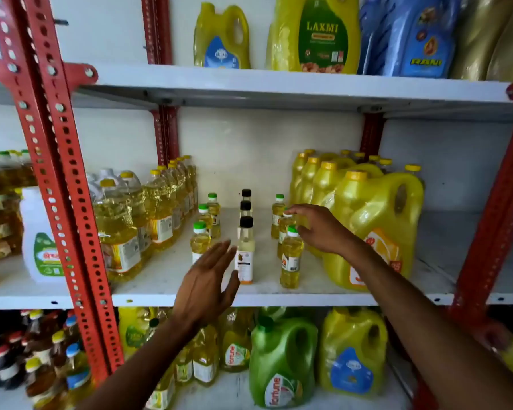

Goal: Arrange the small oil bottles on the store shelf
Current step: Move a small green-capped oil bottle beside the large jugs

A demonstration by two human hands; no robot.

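While the left hand [207, 279] spreads open, the right hand [320, 229] hides its bottle [285, 224]; grip unclear.

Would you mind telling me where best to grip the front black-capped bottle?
Probably around the front black-capped bottle's labelled body, coming from the front left where the open left hand hovers. It stands upright and slim, with clear shelf on both sides.

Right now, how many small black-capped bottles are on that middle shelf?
3, in one file front to back: the front bottle beside the left hand, the middle bottle, the back bottle. Others could be hidden.
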